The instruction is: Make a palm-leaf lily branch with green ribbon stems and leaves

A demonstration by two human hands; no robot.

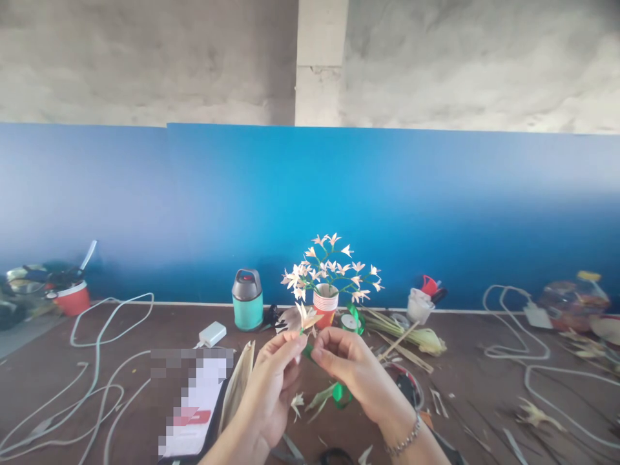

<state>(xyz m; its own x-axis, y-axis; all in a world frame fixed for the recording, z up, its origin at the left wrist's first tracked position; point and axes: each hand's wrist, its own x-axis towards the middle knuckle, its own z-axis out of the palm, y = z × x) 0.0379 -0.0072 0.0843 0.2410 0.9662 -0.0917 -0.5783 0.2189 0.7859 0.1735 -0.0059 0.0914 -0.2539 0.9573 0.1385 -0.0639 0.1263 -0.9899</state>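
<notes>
My left hand (276,381) is closed, pinching the base of a pale cream handmade flower (308,318) between thumb and fingertips, petals upward. Just to its right, my right hand (358,374) pinches a strip of green tape (308,351) that meets the flower's base. A roll of green tape (341,394) lies below, partly behind the right hand. Behind both hands, a bunch of similar flowers (334,266) on green stems stands in a stack of red and white paper cups (325,302). A loose flower (297,405) rests on the table between my wrists.
At the left are a phone (198,410), a white charger (212,334) and looping cables (99,349). Further back stand a teal flask (248,307) and a white cup of tools (419,307). Pale dried strips (411,336) and scraps litter the brown table (465,361) at right.
</notes>
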